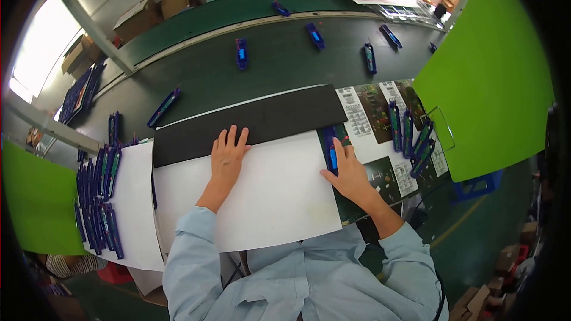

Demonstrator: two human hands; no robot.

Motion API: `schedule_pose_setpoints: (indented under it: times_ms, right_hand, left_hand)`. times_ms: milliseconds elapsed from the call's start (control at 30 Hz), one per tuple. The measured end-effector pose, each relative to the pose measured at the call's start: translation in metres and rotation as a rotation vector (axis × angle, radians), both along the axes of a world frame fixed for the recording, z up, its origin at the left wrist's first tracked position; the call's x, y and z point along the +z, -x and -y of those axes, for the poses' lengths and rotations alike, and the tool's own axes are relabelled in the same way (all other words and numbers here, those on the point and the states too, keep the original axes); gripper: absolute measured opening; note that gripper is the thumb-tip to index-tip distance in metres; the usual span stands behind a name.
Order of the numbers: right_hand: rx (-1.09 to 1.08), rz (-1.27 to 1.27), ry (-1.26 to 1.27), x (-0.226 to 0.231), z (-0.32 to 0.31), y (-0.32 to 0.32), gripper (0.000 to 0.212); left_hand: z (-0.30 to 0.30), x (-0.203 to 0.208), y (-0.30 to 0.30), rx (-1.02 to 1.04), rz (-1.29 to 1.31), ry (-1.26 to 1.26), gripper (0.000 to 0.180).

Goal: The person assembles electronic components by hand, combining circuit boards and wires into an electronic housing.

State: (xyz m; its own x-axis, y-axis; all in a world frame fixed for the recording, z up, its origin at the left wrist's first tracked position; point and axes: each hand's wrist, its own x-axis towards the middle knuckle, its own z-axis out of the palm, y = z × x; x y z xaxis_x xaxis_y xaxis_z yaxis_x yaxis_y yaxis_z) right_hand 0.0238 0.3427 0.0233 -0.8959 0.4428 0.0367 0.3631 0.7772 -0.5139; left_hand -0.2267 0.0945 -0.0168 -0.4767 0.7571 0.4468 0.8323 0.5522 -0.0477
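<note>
Left hand [228, 153] lies flat, fingers spread, on white sheet [262, 196]; right hand [348, 169] grips 1 blue device [333, 153], probably light, rigid, held mid-body.

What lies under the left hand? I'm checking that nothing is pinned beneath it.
The left hand rests flat on the white sheet, fingertips touching the black foam pad. Anything beneath the palm or sheet is hidden.

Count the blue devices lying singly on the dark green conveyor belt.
6: one near the belt's left end, one left of centre, one at the far edge, one at centre, and two to the right. The small one farthest right is unclear.
</note>
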Motion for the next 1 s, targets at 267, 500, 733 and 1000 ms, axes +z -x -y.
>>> schedule_pose_setpoints:
  times_ms: [267,500,733,1000]
  right_hand:
    - [-0.170,-0.130,-0.098,0.011,-0.057,-0.052,0.070]
    - [-0.253,0.093,-0.186,0.010,-0.074,-0.066,0.069]
    - [-0.114,-0.136,-0.129,0.078,-0.060,0.003,0.045]
    - [0.493,-0.366,0.035,0.007,-0.021,0.326,0.053]
  left_hand:
    - [-0.004,-0.001,0.005,-0.184,-0.042,-0.051,0.041]
    - [-0.049,0.011,0.004,-0.269,0.039,-0.050,0.044]
    - [0.029,0.047,0.185,0.498,-0.029,0.087,0.029]
    - [0.112,0.036,0.274,0.846,0.370,0.427,0.032]
